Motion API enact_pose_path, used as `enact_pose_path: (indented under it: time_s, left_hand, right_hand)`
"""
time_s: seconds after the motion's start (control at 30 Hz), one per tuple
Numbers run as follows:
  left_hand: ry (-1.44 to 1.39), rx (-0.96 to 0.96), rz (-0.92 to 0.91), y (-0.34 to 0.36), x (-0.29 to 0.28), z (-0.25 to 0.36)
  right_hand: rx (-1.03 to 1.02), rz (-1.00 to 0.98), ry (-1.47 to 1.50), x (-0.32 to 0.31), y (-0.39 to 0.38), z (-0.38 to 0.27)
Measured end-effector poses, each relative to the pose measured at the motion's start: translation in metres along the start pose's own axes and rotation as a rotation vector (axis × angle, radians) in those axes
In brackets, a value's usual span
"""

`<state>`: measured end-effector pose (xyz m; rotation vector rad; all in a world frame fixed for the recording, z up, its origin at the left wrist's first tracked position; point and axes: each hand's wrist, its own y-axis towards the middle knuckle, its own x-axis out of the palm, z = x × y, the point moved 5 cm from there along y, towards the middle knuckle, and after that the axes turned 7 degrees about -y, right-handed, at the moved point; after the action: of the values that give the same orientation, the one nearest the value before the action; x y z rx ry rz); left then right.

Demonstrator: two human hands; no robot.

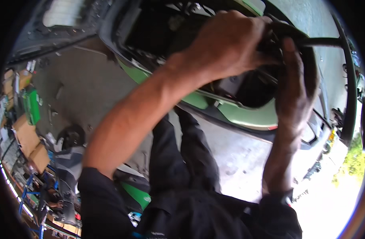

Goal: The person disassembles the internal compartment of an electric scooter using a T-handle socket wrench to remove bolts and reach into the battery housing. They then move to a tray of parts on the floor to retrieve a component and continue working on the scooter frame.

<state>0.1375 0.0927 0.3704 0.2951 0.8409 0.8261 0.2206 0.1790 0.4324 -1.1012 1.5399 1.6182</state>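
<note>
My left hand (236, 44) reaches over the open compartment (150, 28) of a green scooter, its fingers curled at a dark fitting near the compartment's right end; what they hold is hidden. My right hand (294, 85) is closed along a black curved part (310, 59) at that end, thumb pointing up beside the left hand's fingers. The green body panel (242, 115) curves below both hands. A dark hinged panel (51, 30), perhaps the raised seat, stands at the upper left.
Grey concrete floor (67, 87) lies left of the scooter. Cardboard boxes (27, 135), a green box (31, 105) and clutter line the left side, with a grey and green vehicle (132, 193) at the lower left. A black rail (347, 99) runs down the right; bright daylight fills the lower right.
</note>
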Motion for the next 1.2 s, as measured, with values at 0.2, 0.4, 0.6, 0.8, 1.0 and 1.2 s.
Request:
enact_pose_path:
  time_s: [0.2, 0.4, 0.6, 0.8, 1.0, 1.2]
  left_hand:
    - [-0.309, -0.135, -0.199, 0.003, 0.007, -0.012]
    - [-0.221, -0.242, -0.278, 0.004, 0.004, -0.005]
    - [-0.293, -0.282, -0.161, 0.009, -0.003, 0.002]
    - [-0.272, -0.178, -0.218, 0.007, 0.006, 0.007]
    - [-0.274, -0.322, -0.143, 0.003, -0.009, 0.001]
    - [-0.251, -0.251, -0.198, -0.004, 0.007, 0.008]
  right_hand:
    - [0.953, -0.035, 0.665, 0.020, 0.008, 0.017]
    - [0.756, -0.093, 0.752, 0.012, 0.009, 0.023]
    - [0.785, -0.171, 0.819, 0.009, 0.007, 0.017]
    - [0.763, -0.147, 0.857, 0.002, 0.013, 0.017]
    - [0.764, -0.043, 0.981, 0.011, 0.007, 0.002]
    - [0.834, -0.223, 0.771, 0.010, -0.009, 0.018]
